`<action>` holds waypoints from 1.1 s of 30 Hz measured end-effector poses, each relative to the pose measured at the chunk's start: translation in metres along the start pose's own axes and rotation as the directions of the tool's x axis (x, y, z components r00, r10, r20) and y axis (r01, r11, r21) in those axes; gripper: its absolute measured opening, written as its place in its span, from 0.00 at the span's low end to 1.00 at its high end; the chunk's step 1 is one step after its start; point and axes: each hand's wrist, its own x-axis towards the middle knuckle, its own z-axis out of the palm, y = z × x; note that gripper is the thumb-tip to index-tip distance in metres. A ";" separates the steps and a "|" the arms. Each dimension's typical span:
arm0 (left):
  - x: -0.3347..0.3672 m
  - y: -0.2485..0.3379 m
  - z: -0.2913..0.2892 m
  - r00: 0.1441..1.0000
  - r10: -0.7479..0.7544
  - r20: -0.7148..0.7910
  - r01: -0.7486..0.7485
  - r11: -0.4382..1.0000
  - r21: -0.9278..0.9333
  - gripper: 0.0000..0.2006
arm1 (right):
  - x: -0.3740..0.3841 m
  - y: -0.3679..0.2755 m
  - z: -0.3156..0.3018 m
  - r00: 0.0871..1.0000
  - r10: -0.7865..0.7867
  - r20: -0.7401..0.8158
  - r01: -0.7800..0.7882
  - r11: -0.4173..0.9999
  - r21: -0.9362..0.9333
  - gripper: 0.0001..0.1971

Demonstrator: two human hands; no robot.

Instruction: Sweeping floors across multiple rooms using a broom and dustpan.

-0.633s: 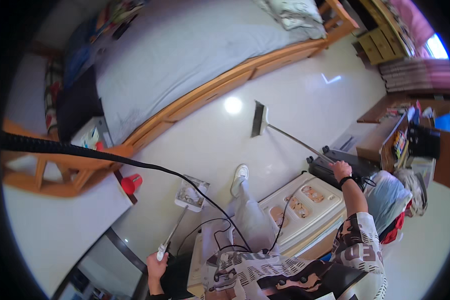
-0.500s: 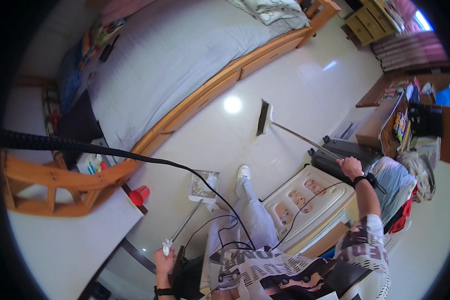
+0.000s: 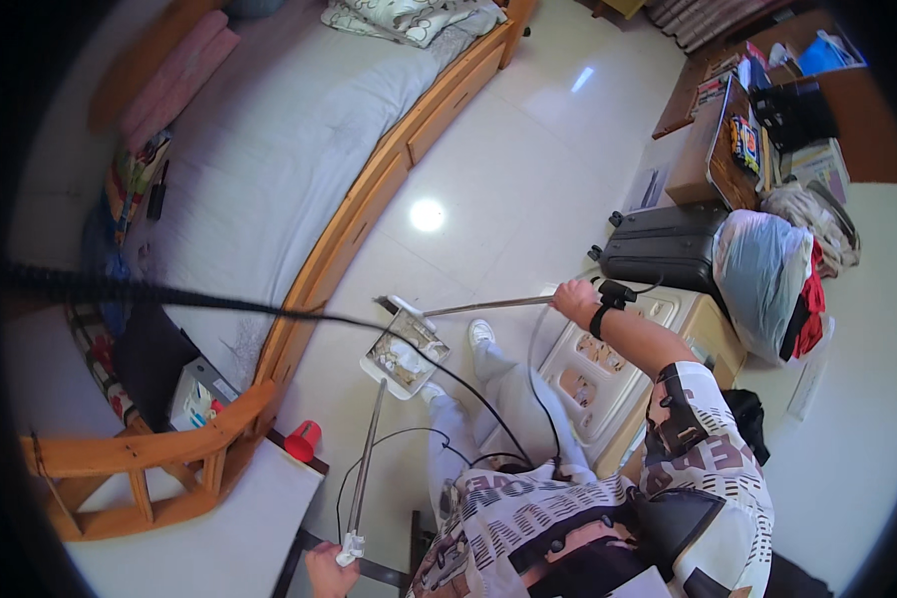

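Observation:
My right hand is closed round the metal handle of a broom. The broom's head is at the far edge of a long-handled dustpan, mostly behind it; I cannot tell whether they touch. Pale debris lies in the pan, though a black cable crosses in front of it. My left hand, at the lower edge, grips the white end of the dustpan's handle. The pan is just ahead of my white shoes.
A wooden-framed bed runs along the left. A red cup-like container stands on a white surface's corner. To the right are a cream storage cabinet, a dark suitcase and a stuffed plastic bag. Black cables hang before me.
The broom has swung left and nearer, from the open floor to the dustpan. My right hand came left with it. The view has shifted, and the dustpan sits more tilted.

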 end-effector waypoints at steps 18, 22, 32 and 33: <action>0.215 0.141 0.011 0.972 -0.172 -0.162 0.156 0.982 -0.106 0.11 | -0.037 0.205 0.065 0.903 0.378 0.207 -0.428 0.736 0.524 0.26; 0.277 0.179 -0.005 0.984 -0.168 -0.052 0.155 0.970 -0.189 0.12 | -0.099 0.173 0.072 0.888 0.384 0.255 -0.441 0.550 0.709 0.29; 0.382 0.199 -0.046 0.914 0.266 0.306 -0.265 0.963 -0.046 0.14 | -0.152 0.047 0.043 0.802 0.542 0.252 -0.369 0.119 0.922 0.32; 0.395 0.198 -0.047 0.895 0.271 0.353 -0.268 0.962 -0.059 0.14 | -0.124 0.045 0.039 0.803 0.470 0.367 -0.417 0.002 0.909 0.32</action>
